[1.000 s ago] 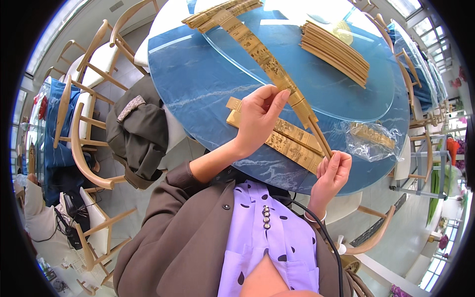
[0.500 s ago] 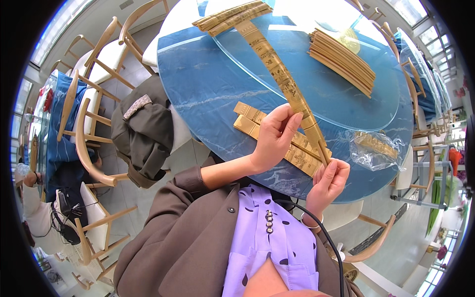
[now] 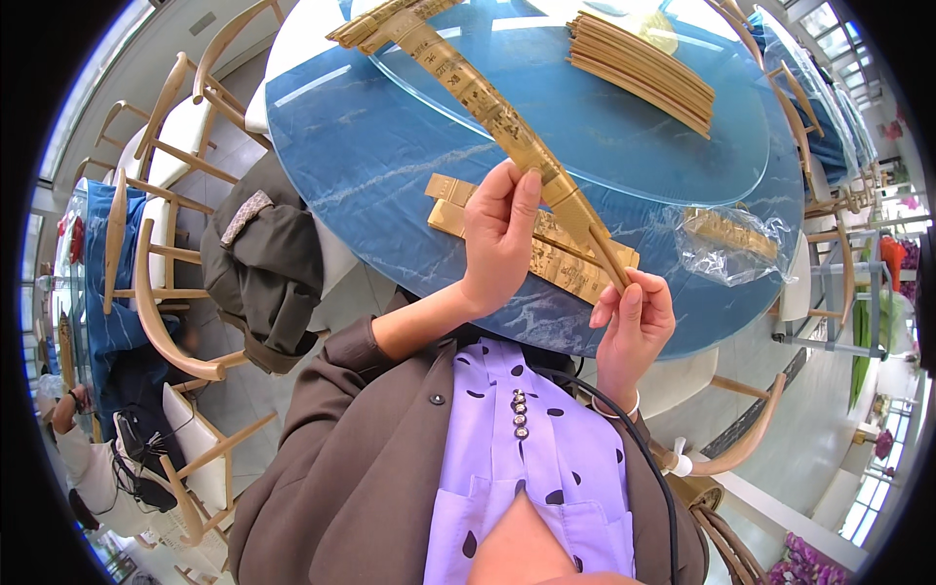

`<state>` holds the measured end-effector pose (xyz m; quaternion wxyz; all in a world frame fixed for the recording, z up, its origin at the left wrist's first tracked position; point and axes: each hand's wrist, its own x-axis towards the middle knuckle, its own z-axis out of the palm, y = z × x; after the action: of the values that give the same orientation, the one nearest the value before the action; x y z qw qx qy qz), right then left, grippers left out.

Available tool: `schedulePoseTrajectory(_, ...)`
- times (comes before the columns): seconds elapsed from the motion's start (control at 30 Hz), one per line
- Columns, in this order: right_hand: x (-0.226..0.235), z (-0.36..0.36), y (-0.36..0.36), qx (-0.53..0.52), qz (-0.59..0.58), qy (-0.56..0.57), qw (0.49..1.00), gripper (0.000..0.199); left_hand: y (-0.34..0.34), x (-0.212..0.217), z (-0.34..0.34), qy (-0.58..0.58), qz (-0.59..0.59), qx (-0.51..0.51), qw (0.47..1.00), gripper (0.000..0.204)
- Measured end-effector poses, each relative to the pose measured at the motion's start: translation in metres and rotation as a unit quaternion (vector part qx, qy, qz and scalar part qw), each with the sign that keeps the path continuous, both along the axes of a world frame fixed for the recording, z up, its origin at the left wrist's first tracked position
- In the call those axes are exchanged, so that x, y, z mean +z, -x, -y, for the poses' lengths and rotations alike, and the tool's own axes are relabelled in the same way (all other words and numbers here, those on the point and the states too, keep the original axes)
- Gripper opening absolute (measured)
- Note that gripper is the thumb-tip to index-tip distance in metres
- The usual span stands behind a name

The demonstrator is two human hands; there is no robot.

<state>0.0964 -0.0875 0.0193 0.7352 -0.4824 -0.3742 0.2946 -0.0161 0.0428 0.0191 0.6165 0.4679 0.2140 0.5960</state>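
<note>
The sleeve (image 3: 478, 93) slants from upper left to centre, pinched by the left hand (image 3: 497, 239); the right hand (image 3: 636, 322) pinches sticks (image 3: 607, 257) at its lower end. It seems light, easily creased, best held by its edges.

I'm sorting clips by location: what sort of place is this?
Probably a restaurant or dining hall: a blue-covered round table topped with a glass disc, wooden chairs nearby, and another blue-draped table at the left.
</note>
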Motion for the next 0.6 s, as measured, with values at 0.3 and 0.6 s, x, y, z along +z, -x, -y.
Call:
schedulePoseTrajectory(0.3,0.009,-0.003,-0.024,-0.005,0.007,0.015,1.0,0.016,0.014,0.015,-0.01,0.05,-0.013,-0.125,0.991,0.038)
schedulePoseTrajectory(0.6,-0.003,-0.001,-0.033,0.109,-0.084,-0.056,0.989,0.033,0.002,0.014,0.002,0.136,0.018,-0.119,0.983,0.034)
